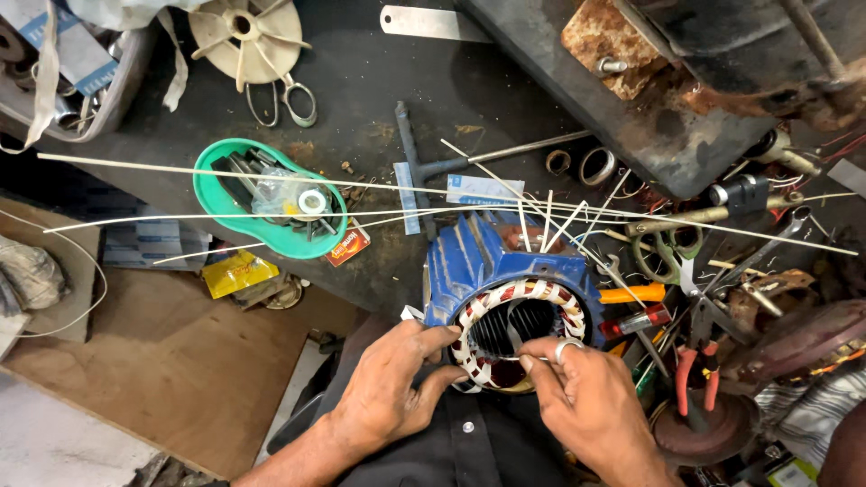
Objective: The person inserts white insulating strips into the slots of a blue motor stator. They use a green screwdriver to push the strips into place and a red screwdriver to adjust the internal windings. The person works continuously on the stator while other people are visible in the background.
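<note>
Stator (505, 302) sits at bench edge, right against my lap, open bore facing up — that puts the winding ring where both hands can reach w/o stretching. Blue housing, coil end bound in red-and-white tape (541, 290) round the bore.

Left hand (392, 392): fingers curled over the near-left rim of the coil, thumb pressing on the taped edge. Reads as a brace, steadying the stator and holding the winding flat. Closed on the coil, not just resting.

Right hand (586, 397): thumb and forefinger pinched together at the near-right of the ring, ring on one finger. Pinch looks closed on something thin, prob. a sleeve end or tape tail; too small to tell which.

Long white sleeves (271, 173) lie fanned across the bench behind the stator, ends converging near its top, so they're within reach. Green tray (209, 194) w/ small parts to the left. Pliers (695, 361) and orange-handled screwdriver (631, 294) just right of the housing, on the right-hand side. Scissors (284, 99) and a white fan (248, 32) well back.
</note>
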